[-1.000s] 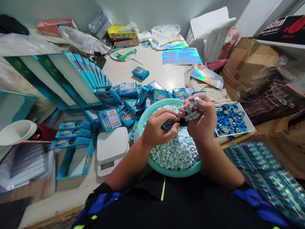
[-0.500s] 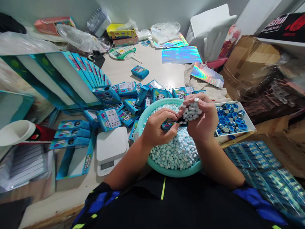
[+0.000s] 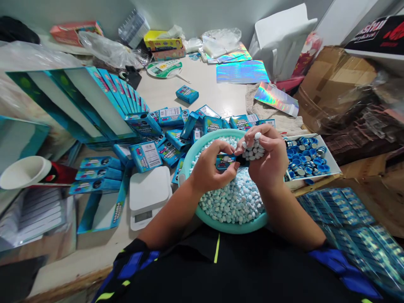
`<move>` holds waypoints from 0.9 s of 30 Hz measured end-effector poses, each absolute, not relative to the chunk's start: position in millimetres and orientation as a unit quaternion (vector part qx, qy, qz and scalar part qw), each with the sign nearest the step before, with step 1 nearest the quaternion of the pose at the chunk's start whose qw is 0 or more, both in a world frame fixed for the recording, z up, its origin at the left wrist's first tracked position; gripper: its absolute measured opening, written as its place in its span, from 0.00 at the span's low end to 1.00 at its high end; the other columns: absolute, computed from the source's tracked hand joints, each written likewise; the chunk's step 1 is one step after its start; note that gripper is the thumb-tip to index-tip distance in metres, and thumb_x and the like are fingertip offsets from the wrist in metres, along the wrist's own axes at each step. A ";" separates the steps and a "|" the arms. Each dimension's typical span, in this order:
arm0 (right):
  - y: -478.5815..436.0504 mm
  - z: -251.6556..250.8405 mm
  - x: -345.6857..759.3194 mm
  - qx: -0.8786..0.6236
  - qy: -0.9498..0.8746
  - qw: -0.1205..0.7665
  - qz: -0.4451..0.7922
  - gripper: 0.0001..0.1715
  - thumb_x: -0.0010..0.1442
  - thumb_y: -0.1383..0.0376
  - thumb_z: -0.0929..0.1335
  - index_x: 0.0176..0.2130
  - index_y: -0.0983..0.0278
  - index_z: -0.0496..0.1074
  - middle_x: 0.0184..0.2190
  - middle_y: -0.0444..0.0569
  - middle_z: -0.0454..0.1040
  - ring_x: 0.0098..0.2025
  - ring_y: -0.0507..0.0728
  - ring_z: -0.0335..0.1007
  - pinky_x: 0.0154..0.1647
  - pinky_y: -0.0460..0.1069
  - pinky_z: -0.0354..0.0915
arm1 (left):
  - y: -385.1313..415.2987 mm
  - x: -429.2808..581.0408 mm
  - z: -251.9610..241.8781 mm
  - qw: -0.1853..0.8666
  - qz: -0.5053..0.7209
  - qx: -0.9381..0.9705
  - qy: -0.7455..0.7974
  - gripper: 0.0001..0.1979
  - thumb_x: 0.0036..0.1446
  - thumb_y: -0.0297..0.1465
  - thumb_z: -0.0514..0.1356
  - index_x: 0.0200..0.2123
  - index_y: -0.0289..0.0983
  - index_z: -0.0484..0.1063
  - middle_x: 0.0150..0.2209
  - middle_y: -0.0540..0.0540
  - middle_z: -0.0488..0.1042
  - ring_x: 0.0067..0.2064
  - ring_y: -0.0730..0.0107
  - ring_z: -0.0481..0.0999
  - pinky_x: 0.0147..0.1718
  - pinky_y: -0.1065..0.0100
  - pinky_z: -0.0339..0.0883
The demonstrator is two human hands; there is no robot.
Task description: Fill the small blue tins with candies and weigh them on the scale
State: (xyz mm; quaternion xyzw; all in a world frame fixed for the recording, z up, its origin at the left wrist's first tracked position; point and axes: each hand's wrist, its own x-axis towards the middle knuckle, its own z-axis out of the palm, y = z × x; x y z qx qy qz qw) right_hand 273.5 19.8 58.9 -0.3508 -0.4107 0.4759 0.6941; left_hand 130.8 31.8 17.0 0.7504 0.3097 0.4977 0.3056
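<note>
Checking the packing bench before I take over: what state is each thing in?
left hand: closed on a small blue box
right hand: curled around a clump of pale blue candies
teal basin: heaped with candies
white kitchen scale: display unreadable
white tray: holding loose blue and silver caps
blue display box: open

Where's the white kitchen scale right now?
In the head view, the white kitchen scale sits left of the teal basin, just below the scattered blue boxes.
</note>
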 end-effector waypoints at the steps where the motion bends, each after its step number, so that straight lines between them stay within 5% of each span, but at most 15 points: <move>1: 19.7 58.8 273.4 -0.353 -0.409 0.694 0.475 0.08 0.52 0.58 0.66 0.28 0.60 0.69 0.26 0.43 0.61 0.27 0.51 0.66 0.29 0.49 0.67 | 31.9 130.7 17.0 0.307 0.496 0.752 0.307 0.09 0.56 0.32 0.62 0.40 0.42 0.65 0.39 0.46 0.76 0.42 0.64 0.78 0.42 0.58 0.75; 14: 18.5 56.9 274.1 -0.324 -0.423 0.703 0.472 0.11 0.56 0.59 0.67 0.25 0.62 0.71 0.27 0.43 0.65 0.24 0.48 0.64 0.30 0.49 0.66 | 35.9 125.6 12.8 0.395 0.493 0.719 0.290 0.03 0.58 0.30 0.53 0.37 0.41 0.65 0.41 0.45 0.78 0.43 0.63 0.78 0.46 0.55 0.76; 27: 18.5 58.9 272.5 -0.316 -0.430 0.702 0.473 0.19 0.58 0.58 0.67 0.22 0.60 0.58 0.17 0.39 0.53 0.22 0.51 0.60 0.37 0.51 0.70 | 41.5 127.5 14.1 0.467 0.516 0.675 0.246 0.01 0.59 0.28 0.66 0.34 0.39 0.76 0.40 0.45 0.80 0.44 0.65 0.79 0.48 0.59 0.76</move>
